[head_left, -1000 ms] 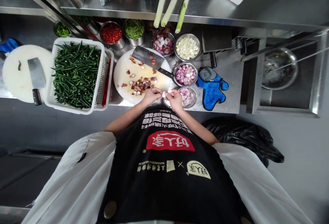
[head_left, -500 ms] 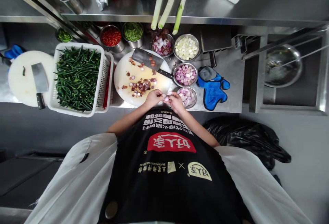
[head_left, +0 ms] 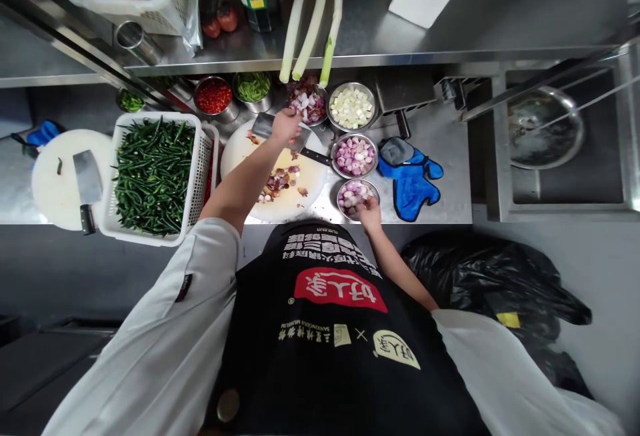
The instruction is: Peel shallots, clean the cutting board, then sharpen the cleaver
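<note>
Upper centre of the frame, my left hand [head_left: 287, 127] hovers over the black-handled cleaver [head_left: 263, 125] on the round white cutting board [head_left: 237, 159], my fingertips just beside the bowl of shallots and peelings [head_left: 309, 104]; whether I hold anything there is too small to tell. My right hand [head_left: 369, 214], right of centre, has its fingers at the near rim of the lowest steel bowl of peeled shallots [head_left: 354, 194]. Left of the board stands a white basket of green chillies [head_left: 154, 176], and right of the bowls lies a blue-and-grey cloth item [head_left: 414, 195].
</note>
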Demonstrator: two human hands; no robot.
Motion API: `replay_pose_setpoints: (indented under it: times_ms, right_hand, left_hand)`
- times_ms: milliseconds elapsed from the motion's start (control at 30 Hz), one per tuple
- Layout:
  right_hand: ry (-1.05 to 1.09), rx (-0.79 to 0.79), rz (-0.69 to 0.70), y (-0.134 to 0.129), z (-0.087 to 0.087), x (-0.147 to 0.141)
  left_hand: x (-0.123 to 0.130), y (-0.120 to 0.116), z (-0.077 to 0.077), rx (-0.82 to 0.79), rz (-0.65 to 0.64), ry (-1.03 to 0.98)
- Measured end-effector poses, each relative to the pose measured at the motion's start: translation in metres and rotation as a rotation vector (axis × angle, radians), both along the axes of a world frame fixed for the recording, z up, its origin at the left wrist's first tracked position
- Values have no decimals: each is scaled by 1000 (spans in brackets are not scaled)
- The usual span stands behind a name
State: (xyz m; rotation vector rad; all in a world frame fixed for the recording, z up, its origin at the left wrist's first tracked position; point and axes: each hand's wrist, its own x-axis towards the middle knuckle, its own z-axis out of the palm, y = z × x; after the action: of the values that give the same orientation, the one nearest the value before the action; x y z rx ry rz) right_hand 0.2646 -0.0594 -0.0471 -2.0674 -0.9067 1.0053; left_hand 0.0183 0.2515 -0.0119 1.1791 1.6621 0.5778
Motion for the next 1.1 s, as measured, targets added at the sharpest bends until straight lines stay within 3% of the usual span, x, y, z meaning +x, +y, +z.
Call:
replay_pose_setpoints:
  times_ms: [67,133,267,367,467,600,767,900,967,1033,1100]
  right_hand:
    - [-75,-87,-54,-6,-3,1]
    - [-134,-129,-52,-12,-6,-2]
    - [-215,-91,189,-12,-4,-14]
    - [-272,-41,385,14,2,-26]
    - [-377,2,552,64,7,-43]
    - [-545,-10,826,144,6,-74]
    - [-691,-152,997,200,-6,-100]
    - [-775,-201,996,208,-5,-102]
    - [-791,-201,993,205,6,-102]
    - [-791,-206,999,198,22,-101]
    - [-808,-226,1000,185,42,-98]
  left_hand:
    - [-7,15,-4,57,-119,205]
    - [-16,15,-12,96,-296,396]
    - [-29,-8,-37,176,-640,495]
    - [-38,-29,-50,205,-816,506]
    - [-58,-51,-50,237,-853,515]
    - [-102,-91,-39,334,-692,384]
    - [-154,-184,-33,234,-221,181]
    - [-173,-267,-38,55,82,85]
    - [-175,-290,-37,11,144,70]
    - [-170,-293,-31,59,126,53]
    - [-160,-274,-18,199,33,1]
